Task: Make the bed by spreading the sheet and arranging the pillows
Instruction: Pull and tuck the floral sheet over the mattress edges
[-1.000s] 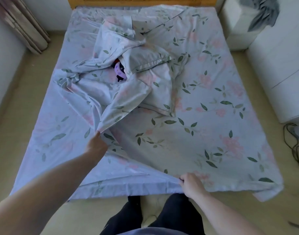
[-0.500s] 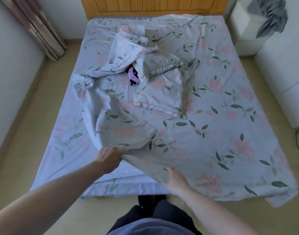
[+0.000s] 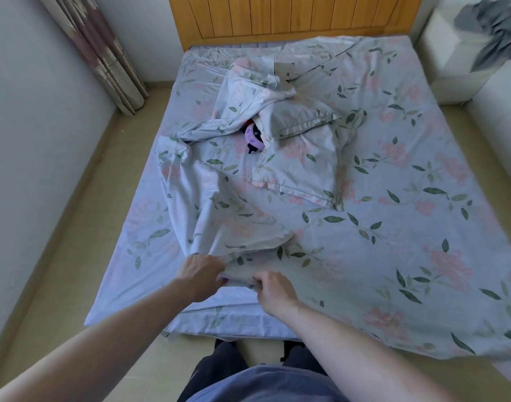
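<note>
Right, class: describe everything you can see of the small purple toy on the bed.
The purple toy lies near the middle of the bed, mostly hidden. Only a rounded lilac part with dark spots, black bits and a trace of red show. It looks soft or plastic; which, I cannot tell. Bunched floral sheet and a pillow cover its edges. Neither hand touches it.

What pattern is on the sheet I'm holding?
Pale blue sheet printed with green leaves and pink flowers, seen in the head view.

purple toy: half under pillow | sheet: right edge cropped
</note>
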`<move>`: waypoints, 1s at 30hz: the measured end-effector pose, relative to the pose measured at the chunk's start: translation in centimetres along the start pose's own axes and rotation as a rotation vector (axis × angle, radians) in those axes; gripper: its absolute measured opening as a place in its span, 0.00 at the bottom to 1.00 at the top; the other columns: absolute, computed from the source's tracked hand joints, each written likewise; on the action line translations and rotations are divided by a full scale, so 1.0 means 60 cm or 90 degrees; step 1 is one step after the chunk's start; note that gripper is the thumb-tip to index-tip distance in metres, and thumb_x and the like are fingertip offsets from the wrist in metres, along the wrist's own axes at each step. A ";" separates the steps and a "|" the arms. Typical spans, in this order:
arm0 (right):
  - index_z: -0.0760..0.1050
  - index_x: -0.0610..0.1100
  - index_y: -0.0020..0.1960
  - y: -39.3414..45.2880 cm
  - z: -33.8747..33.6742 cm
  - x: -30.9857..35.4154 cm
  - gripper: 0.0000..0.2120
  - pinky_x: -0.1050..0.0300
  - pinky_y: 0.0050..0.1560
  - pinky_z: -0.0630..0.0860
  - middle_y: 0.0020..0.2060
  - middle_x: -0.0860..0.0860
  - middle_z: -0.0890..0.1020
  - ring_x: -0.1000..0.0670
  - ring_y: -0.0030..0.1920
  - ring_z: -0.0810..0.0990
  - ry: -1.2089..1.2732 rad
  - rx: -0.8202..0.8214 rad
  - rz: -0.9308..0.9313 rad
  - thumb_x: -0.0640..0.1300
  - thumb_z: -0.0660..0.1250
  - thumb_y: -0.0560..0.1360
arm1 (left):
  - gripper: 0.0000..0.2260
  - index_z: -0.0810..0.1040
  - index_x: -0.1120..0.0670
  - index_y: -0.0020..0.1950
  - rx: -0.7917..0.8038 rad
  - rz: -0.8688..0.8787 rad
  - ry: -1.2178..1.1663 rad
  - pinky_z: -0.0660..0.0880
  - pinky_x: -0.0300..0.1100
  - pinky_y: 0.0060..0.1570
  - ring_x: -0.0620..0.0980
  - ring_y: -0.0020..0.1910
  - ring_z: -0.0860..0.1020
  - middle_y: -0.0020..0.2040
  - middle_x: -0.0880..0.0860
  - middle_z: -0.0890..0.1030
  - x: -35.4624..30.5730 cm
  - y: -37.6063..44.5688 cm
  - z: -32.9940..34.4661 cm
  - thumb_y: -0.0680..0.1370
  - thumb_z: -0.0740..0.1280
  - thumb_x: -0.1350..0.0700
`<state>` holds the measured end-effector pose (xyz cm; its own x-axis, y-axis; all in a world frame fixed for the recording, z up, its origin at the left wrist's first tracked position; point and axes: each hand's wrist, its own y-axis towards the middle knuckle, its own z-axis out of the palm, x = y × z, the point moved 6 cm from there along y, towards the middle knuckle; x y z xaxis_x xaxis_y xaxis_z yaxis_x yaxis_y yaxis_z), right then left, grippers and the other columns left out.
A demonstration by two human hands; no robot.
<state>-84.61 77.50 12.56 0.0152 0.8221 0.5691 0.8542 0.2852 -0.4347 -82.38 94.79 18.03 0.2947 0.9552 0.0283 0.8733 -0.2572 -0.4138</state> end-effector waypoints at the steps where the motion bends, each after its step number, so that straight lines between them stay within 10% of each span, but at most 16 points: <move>1: 0.66 0.50 0.31 -0.005 0.005 0.005 0.17 0.58 0.28 0.63 0.33 0.50 0.77 0.45 0.35 0.73 -0.007 0.012 0.002 0.36 0.61 0.75 | 0.07 0.79 0.48 0.50 0.035 -0.002 0.063 0.69 0.45 0.48 0.56 0.50 0.80 0.50 0.51 0.81 0.018 -0.002 0.008 0.80 0.63 0.49; 6: 0.78 0.46 0.39 -0.018 0.042 0.007 0.10 0.52 0.36 0.74 0.36 0.49 0.81 0.46 0.37 0.78 -0.019 0.042 0.023 0.44 0.64 0.78 | 0.09 0.75 0.49 0.51 0.166 0.020 0.286 0.66 0.45 0.58 0.52 0.61 0.70 0.52 0.50 0.78 0.101 0.002 0.056 0.72 0.68 0.57; 13: 0.62 0.51 0.30 -0.040 0.102 0.036 0.21 0.63 0.29 0.60 0.27 0.54 0.68 0.56 0.29 0.66 -0.031 0.002 0.110 0.46 0.66 0.79 | 0.16 0.73 0.48 0.65 0.106 0.101 0.383 0.64 0.47 0.61 0.53 0.60 0.74 0.58 0.49 0.80 0.226 0.004 0.053 0.77 0.67 0.53; 23: 0.71 0.46 0.35 -0.049 0.148 0.062 0.14 0.56 0.31 0.64 0.31 0.51 0.75 0.44 0.40 0.78 -0.050 -0.013 0.212 0.46 0.66 0.79 | 0.09 0.81 0.48 0.55 -0.047 0.107 0.156 0.67 0.45 0.59 0.53 0.56 0.74 0.56 0.50 0.76 0.300 -0.054 0.039 0.78 0.64 0.50; 27: 0.83 0.42 0.49 -0.060 0.140 0.051 0.10 0.53 0.44 0.76 0.46 0.45 0.85 0.42 0.49 0.82 -0.074 -0.013 0.247 0.46 0.65 0.79 | 0.09 0.83 0.46 0.42 -0.114 0.312 0.059 0.72 0.45 0.57 0.50 0.64 0.73 0.64 0.45 0.77 0.298 -0.082 0.040 0.72 0.66 0.44; 30: 0.77 0.47 0.35 -0.076 0.145 0.038 0.14 0.56 0.33 0.70 0.33 0.50 0.79 0.43 0.40 0.78 -0.100 0.019 0.268 0.47 0.64 0.78 | 0.10 0.83 0.46 0.44 -0.052 0.428 0.063 0.74 0.45 0.62 0.47 0.69 0.71 0.64 0.40 0.79 0.279 -0.104 0.056 0.73 0.64 0.46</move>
<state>-92.97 82.34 9.78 0.2774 0.9337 0.2262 0.7754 -0.0785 -0.6266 -84.21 112.91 18.01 0.8141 0.5669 -0.1261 0.5135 -0.8040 -0.3000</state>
